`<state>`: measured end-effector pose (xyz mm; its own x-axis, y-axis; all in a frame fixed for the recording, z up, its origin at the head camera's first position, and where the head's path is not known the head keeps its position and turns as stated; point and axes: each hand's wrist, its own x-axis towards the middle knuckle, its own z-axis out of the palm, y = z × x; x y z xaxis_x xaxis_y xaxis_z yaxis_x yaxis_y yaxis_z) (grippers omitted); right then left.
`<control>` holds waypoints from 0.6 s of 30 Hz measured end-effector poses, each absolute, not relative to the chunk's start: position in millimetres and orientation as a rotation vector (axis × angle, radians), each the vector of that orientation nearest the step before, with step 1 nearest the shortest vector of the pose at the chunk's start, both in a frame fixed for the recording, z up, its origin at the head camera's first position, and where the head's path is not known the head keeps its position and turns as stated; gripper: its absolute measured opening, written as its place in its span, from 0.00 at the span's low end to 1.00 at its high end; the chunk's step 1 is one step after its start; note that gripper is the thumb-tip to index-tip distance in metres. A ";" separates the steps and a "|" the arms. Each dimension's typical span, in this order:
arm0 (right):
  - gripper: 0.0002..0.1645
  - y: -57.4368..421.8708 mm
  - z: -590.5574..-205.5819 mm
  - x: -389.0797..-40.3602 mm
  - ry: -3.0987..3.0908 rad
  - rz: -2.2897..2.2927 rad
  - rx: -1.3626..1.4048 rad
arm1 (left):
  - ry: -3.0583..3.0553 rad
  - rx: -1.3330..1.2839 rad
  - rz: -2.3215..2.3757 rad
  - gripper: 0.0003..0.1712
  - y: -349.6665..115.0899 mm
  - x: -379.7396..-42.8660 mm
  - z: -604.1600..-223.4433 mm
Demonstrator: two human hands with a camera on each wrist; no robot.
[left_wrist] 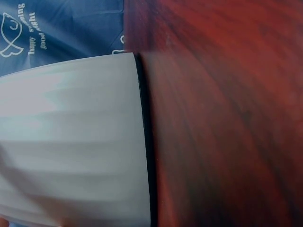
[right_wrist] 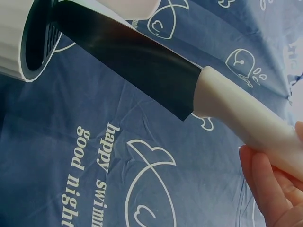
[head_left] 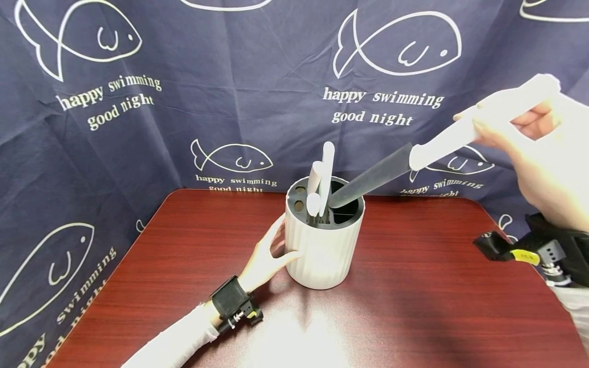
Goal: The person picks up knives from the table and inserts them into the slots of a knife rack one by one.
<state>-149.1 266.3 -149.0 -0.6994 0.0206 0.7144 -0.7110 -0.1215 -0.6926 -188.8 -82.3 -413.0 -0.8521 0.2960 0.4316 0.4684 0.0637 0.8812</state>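
A ribbed white knife holder (head_left: 322, 260) with a dark slotted top stands upright on the table. My left hand (head_left: 263, 259) grips its left side, the thumb on the front and the fingers reaching behind. Up to the right, my right hand (head_left: 545, 163) holds a kitchen knife (head_left: 377, 176) by its white handle, blade slanting down to the left. The blade's tip overlaps the holder's wide opening in the head view; in the right wrist view the knife (right_wrist: 137, 61) meets the holder's dark rim (right_wrist: 28, 56). The ribbed wall (left_wrist: 80, 132) fills much of the left wrist view.
Several white handles (head_left: 326, 174) stick up from the holder's middle slots, beside round holes (head_left: 299, 206) on the left. Under it lies a glossy reddish-brown table (head_left: 414, 286). A dark blue cloth (head_left: 257, 102) printed with white fish hangs behind the table and along its left side.
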 end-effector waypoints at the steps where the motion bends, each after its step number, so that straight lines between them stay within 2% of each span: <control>1: 0.11 266.1 -149.4 -148.1 -1.659 1.849 0.749 | -2.184 -0.796 -1.901 0.50 -82.3 -188.9 -413.0; 18: 0.13 263.6 -152.3 -144.1 -1.641 1.835 0.748 | -2.175 -0.820 -1.894 0.51 -83.0 -189.7 -413.6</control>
<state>-144.1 263.6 -152.3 -0.6872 0.0425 0.7252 -0.7254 -0.0931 -0.6819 -189.7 -83.0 -413.6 -0.8408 0.3048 0.4475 0.4851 0.0571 0.8726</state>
